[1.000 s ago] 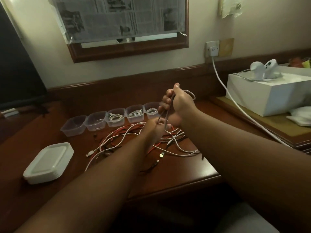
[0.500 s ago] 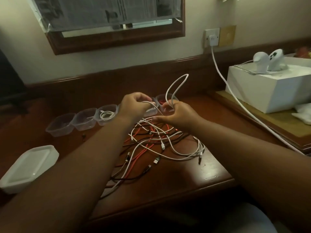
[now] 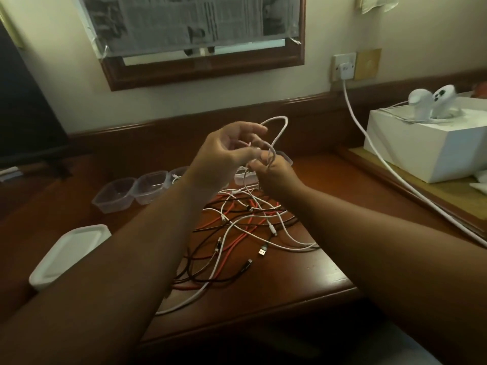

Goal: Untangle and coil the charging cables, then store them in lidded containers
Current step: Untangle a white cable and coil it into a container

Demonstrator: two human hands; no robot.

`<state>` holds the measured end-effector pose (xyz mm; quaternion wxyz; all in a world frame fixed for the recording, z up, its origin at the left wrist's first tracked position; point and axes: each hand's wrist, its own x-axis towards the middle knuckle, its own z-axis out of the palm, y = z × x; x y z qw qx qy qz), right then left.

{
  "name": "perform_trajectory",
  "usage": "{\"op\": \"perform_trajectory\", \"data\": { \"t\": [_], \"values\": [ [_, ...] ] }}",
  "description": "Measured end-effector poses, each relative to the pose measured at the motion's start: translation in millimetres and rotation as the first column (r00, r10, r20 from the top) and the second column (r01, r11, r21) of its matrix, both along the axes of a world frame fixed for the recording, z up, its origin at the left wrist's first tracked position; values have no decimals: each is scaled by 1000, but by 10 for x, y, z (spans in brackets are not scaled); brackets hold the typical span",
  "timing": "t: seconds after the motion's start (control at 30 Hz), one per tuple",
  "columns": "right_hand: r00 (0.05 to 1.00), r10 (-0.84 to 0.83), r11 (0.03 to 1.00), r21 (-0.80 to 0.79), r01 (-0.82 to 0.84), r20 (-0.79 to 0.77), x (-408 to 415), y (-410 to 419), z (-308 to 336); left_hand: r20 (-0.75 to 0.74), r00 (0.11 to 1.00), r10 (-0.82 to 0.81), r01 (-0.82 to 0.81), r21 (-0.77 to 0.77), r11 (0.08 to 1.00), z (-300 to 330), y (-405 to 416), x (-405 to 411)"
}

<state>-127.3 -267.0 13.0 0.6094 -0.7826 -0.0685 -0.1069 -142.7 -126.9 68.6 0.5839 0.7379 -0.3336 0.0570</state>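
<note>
A tangle of white, red and black charging cables (image 3: 245, 227) lies on the wooden desk (image 3: 311, 275). Above it, both hands work one white cable (image 3: 276, 127) whose loop stands up between them. My left hand (image 3: 226, 154) pinches a strand of it between thumb and fingers. My right hand (image 3: 274, 172) grips the lower part of the loop, and the cable trails down from it into the tangle. Behind the hands stands a row of clear plastic containers (image 3: 131, 191), partly hidden by my arms.
A stack of white lids (image 3: 66, 254) sits at the left near the desk's front. A white box (image 3: 427, 146) with two white devices stands at the right. A thick white power lead (image 3: 374, 154) runs from the wall socket (image 3: 342, 67) across the right side.
Both hands have risen from the tangle, lifting the white cable. The left hand has moved right, close to the right hand, and the loop now stands between them.
</note>
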Motion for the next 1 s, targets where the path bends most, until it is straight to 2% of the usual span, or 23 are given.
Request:
{"op": "perform_trajectory", "data": {
  "t": [0.1,0.17,0.27,0.3,0.37,0.43,0.5,0.57,0.63,0.67,0.73,0.83,0.9,0.93,0.97,1.0],
  "values": [
    [989,-139,982,132,132,49,-35,54,114,-18,961,276,-274,-178,945,-130,55,19],
    [983,-181,960,220,171,23,-47,85,205,-131,906,402,-418,-130,899,-296,78,115],
    [989,-149,941,309,139,9,-120,134,338,-296,876,380,-358,130,925,-573,124,267],
    [991,-135,941,315,123,14,-157,159,373,-303,879,369,-326,184,927,-641,144,282],
    [994,-110,937,335,100,13,-226,214,422,-180,896,407,-357,254,899,-755,209,314],
    [995,-93,913,397,95,-24,-292,247,467,-40,882,470,-446,252,859,-810,295,330],
    [995,-64,876,473,95,-81,-348,238,510,-1,844,537,-525,203,826,-794,403,325],
    [992,-47,854,510,102,-119,-404,208,553,-34,825,564,-556,132,821,-729,506,330],
    [988,-48,858,501,115,-145,-436,178,594,-170,891,421,-409,101,907,-622,549,264],
    [987,-47,867,484,118,-156,-455,171,615,-231,920,316,-296,119,948,-586,552,214],
    [984,-46,901,419,117,-174,-488,156,634,-236,942,238,-181,240,954,-559,575,122],
    [991,-49,973,218,75,-122,-528,132,592,-236,921,311,-240,285,928,-588,681,114],
    [999,-41,998,-53,43,33,-568,110,535,-322,876,359,-309,197,931,-588,806,143],
    [992,0,976,-217,27,127,-613,111,511,-403,843,356,-339,116,934,-576,881,156],
    [979,86,929,-369,-13,184,-669,122,491,-473,815,335,-361,38,932,-559,949,155],
    [968,189,864,-497,-83,167,-728,143,467,-523,794,311,-373,-16,928,-543,1016,137]
  ]
}}
